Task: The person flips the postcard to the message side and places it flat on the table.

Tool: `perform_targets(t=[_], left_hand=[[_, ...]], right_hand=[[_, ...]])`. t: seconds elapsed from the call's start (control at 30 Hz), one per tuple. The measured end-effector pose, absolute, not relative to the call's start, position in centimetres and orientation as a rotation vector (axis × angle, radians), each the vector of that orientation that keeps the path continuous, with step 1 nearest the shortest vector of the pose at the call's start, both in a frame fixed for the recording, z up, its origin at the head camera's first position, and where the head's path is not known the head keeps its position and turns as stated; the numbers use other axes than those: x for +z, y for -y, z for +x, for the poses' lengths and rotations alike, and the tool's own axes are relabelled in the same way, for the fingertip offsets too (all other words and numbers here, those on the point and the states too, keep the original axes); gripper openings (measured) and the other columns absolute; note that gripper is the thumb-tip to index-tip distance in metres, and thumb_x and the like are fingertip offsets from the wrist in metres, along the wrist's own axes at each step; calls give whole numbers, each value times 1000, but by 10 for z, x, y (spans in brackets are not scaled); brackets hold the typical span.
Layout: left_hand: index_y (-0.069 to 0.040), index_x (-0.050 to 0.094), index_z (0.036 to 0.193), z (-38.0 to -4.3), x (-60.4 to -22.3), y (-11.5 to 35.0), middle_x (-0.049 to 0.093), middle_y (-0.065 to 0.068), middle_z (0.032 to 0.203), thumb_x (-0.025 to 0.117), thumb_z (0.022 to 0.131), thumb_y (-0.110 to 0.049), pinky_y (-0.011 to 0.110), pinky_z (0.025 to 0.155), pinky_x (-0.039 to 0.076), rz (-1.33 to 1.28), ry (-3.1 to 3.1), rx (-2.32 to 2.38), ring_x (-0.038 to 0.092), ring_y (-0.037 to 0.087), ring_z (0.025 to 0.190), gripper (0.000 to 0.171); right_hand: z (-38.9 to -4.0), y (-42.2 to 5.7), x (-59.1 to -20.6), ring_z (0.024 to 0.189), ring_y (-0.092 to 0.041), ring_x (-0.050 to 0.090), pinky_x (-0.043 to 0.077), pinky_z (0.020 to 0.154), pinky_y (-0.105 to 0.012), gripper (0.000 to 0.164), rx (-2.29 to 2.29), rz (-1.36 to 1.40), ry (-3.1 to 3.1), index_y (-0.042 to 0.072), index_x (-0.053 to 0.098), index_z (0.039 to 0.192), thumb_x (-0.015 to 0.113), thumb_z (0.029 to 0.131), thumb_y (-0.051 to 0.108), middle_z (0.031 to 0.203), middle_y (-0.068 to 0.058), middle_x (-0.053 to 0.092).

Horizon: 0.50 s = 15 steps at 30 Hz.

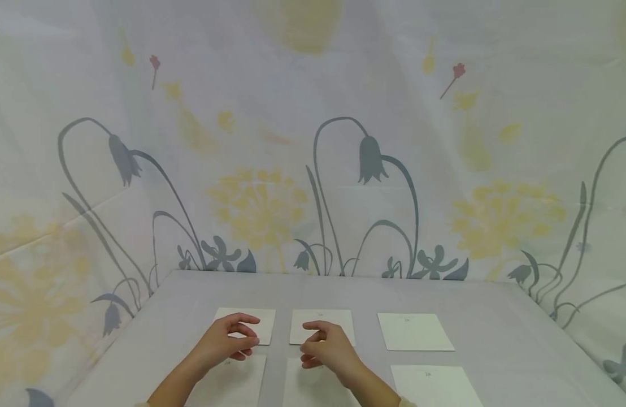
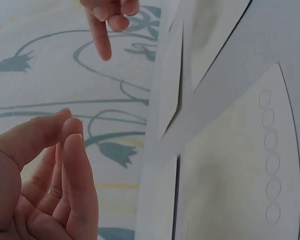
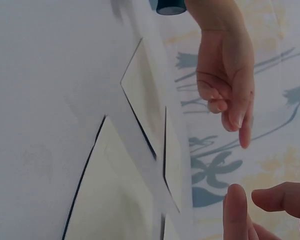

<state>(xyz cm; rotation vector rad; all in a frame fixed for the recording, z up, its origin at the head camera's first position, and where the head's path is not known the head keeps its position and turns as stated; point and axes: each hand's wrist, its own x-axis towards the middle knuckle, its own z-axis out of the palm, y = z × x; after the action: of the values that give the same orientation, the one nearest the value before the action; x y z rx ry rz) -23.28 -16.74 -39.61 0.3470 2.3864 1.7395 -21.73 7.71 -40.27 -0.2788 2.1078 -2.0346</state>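
Observation:
My left hand (image 1: 230,339) hovers over the left pair of pale cards, overlapping the back left card (image 1: 266,323) and above the front left card (image 1: 224,384). Its fingers are loosely bent, with nothing between them. Facing it, my right hand (image 1: 328,347) hovers over the back middle card (image 1: 343,325) and front middle card (image 1: 313,390), fingers relaxed and holding nothing. A gap separates the two hands. In the left wrist view, a row of drawn ovals (image 2: 271,162) runs along one edge of the nearest card (image 2: 225,165).
On the right lie a back card (image 1: 417,333) and a front card (image 1: 437,387), each with a small faint mark. All the cards lie flat on a pale grey table (image 1: 516,339). Behind it hangs a flower-printed curtain (image 1: 272,113), which also runs along both sides.

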Motion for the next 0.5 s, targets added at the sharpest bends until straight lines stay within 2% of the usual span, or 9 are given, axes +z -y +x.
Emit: perform_targets(t=[0.5], left_hand=[[3, 55, 118, -237, -402, 121, 62, 5, 85, 70, 82, -10, 36, 61, 55, 456, -2248, 1823, 64, 23, 69, 42]], right_hand=[[-216, -123, -401, 67, -18, 63, 56, 64, -36, 52, -2010, -251, -2228, -16, 44, 125, 61, 78, -4, 80, -8, 57]])
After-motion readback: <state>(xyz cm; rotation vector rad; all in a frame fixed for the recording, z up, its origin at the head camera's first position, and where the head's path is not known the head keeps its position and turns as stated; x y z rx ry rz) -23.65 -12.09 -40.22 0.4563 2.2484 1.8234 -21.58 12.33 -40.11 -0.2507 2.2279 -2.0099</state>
